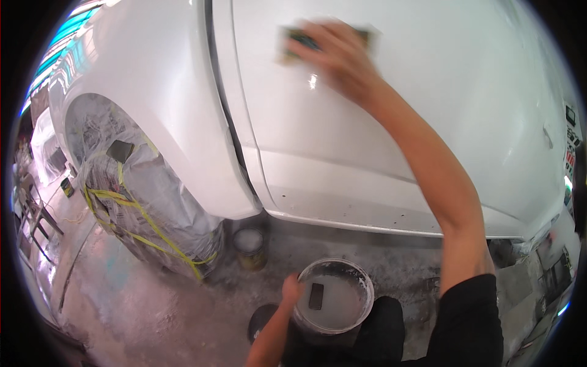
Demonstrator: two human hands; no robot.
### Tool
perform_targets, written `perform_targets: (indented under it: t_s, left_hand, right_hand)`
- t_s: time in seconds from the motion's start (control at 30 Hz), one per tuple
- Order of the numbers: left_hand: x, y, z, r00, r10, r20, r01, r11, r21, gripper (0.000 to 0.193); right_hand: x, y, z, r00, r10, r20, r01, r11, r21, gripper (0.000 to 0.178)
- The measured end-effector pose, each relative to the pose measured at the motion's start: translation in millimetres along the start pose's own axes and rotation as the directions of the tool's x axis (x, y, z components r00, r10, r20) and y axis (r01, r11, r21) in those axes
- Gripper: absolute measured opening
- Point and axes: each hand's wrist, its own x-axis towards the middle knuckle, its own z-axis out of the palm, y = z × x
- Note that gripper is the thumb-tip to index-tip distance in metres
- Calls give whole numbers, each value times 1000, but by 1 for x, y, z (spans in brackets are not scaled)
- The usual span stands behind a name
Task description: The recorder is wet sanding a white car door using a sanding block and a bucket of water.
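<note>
My right hand [333, 55] is pressed to the upper part of a white car door [342, 122], closed around a dark green and yellowish sponge-like block [365, 38]. Motion blurs the block and the fingers. Low between my knees stands a bucket [369, 293] of cloudy greyish water. My left hand [292, 290] grips its left rim, fingers closed over the edge. A small dark rectangular block [316, 296] shows inside the bucket, against the cloudy water.
Left of the door, across a narrow gap, is a white fender [165, 110]. The wheel [147, 202] below is wrapped in plastic and yellow tape, with a dark pad [120, 151] on top. A can [249, 241] stands under the door's edge. A chair [38, 205] is far left.
</note>
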Motion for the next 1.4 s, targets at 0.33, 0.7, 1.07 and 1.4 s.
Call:
perform_targets:
  t_s: [0.33, 0.7, 1.07, 1.4]
  left_hand:
    - [5, 12, 4, 999, 18, 28, -20, 997, 78, 37]
    - [2, 4, 4, 999, 39, -15, -39, 999, -3, 37]
    - [-4, -8, -6, 1000, 4, 1, -4, 999, -33, 39]
    - [-1, -14, -7, 999, -26, 35, 29, 997, -67, 34]
  right_hand:
    - [28, 14, -9, 993, 52, 109, -45, 997, -67, 50]
    - [-9, 30, -18, 998, -61, -20, 59, 994, -96, 42]
    - [-38, -49, 6, 981, -185, 57, 183, 982, 40, 37]
    - [-7, -97, 47, 994, -107, 31, 108, 994, -18, 43]
